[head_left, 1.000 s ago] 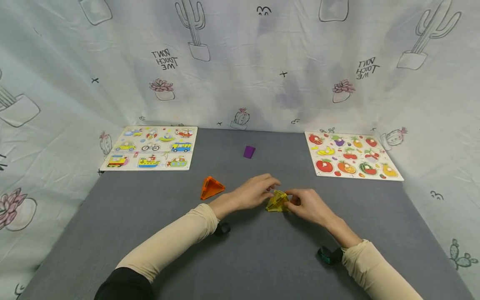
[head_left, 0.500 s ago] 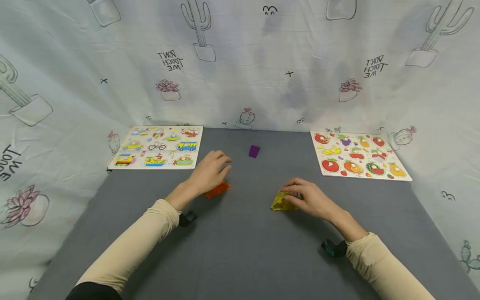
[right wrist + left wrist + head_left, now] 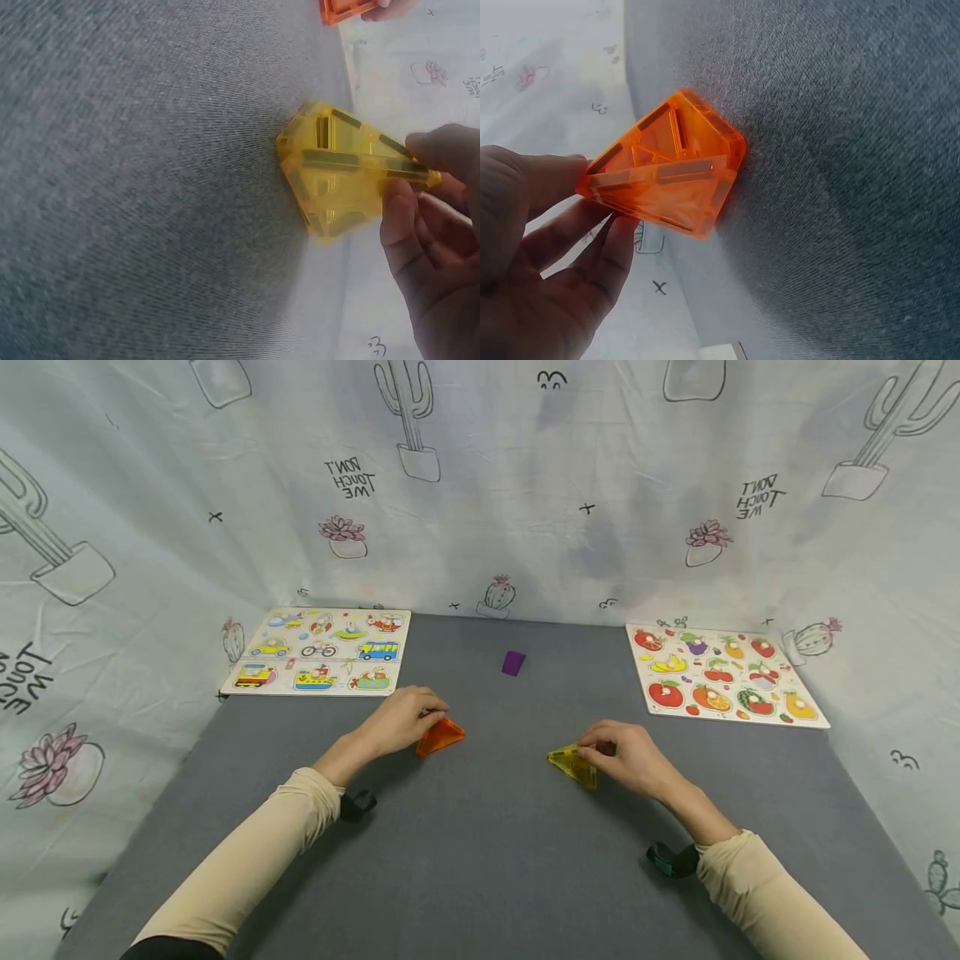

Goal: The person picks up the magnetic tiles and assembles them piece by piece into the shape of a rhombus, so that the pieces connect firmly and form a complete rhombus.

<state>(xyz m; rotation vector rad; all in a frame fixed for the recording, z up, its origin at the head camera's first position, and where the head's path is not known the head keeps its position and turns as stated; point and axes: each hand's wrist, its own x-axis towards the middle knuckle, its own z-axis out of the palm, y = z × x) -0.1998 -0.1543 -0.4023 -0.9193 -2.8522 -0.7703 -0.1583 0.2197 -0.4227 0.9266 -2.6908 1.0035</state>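
Note:
An orange translucent pyramid of magnetic tiles stands on the grey cloth, left of centre. My left hand pinches its tip between thumb and fingers, as the left wrist view shows. To the right, a yellow translucent pyramid of magnetic tiles is at the cloth. Its tip is pinched by the thumb and fingers of my right hand. A gap of bare cloth separates the two pyramids. Beyond them lies a small purple tile, which neither hand touches.
At the back left lies a vehicle puzzle board, and at the back right a fruit puzzle board. A white curtain printed with cacti rises behind the grey table cloth.
My left hand has left the yellow pyramid, moved left and taken hold of the orange one. The right hand has shifted its grip, and the yellow pyramid has turned.

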